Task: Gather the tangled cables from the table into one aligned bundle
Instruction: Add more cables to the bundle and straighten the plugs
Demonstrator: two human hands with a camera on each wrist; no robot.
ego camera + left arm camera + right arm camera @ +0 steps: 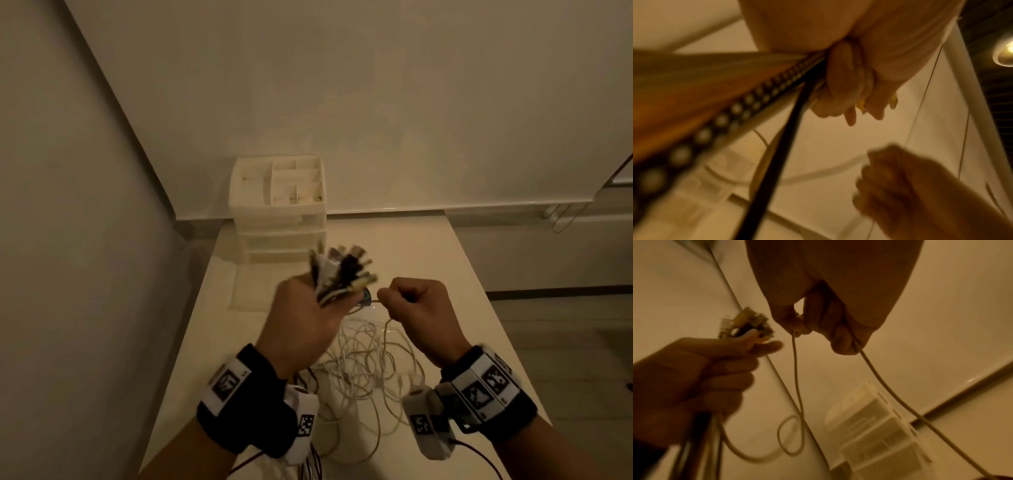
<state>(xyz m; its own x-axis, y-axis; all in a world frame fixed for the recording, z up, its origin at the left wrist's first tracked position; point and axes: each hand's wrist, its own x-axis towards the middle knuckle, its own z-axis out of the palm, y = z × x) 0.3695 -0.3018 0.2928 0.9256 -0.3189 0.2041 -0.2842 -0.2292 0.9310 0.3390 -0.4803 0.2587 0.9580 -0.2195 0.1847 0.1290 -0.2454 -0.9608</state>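
We are mid-gather: our left hand (301, 318) grips the plugs (342, 274), our right hand (416, 308) pinches one cable (797, 378) — next, feed its end into that fist.

You are in a plain, dimly lit indoor room, likely a home or small office corner. A white table (428, 260) stands against bare walls, with a translucent plastic drawer organizer (277, 209) at its far end.
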